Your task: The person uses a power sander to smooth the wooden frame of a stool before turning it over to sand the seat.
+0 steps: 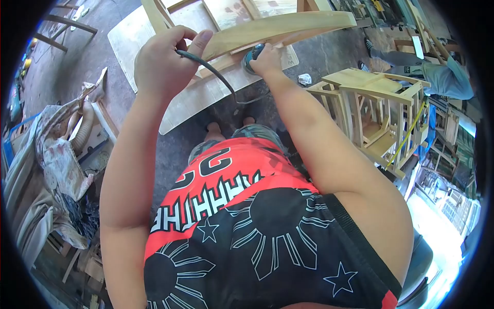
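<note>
Left hand: the grip of this hand (167, 64) is curled nearly closed, a dark cord (218, 76) caught in it.
Right hand: the grip of this hand (266, 61) is wrapped round a teal power tool (250, 58).
Power tool: beside the near edge of a curved wooden rail (288, 30), above a pale board (190, 105).
Off to the right: a slatted wooden frame (368, 82), another person (446, 78) beyond.
</note>
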`<state>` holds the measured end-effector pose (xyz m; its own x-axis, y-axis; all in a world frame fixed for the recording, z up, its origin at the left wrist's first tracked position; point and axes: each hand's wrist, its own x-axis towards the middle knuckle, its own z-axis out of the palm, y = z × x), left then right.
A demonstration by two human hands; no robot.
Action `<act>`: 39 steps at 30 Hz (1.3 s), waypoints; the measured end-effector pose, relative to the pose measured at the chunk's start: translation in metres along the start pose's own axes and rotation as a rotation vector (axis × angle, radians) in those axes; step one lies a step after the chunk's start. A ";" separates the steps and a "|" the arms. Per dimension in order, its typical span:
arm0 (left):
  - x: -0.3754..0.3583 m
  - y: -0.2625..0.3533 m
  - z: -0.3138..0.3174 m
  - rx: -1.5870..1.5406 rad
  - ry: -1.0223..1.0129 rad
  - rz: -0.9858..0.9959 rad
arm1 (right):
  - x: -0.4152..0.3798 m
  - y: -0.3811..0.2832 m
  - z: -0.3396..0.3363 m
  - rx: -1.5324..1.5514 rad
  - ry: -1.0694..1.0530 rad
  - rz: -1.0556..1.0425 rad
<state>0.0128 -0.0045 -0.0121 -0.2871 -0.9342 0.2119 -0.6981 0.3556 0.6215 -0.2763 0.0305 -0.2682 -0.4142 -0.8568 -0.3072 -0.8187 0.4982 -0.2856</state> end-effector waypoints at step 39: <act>-0.002 -0.007 0.004 -0.059 -0.018 -0.021 | -0.036 -0.118 0.038 -0.148 -0.350 -0.276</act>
<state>0.0155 -0.0053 -0.0192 -0.2848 -0.9406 0.1847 -0.6647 0.3326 0.6690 -0.1491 0.0078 -0.2580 -0.0347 -0.8457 -0.5325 -0.9377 0.2118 -0.2753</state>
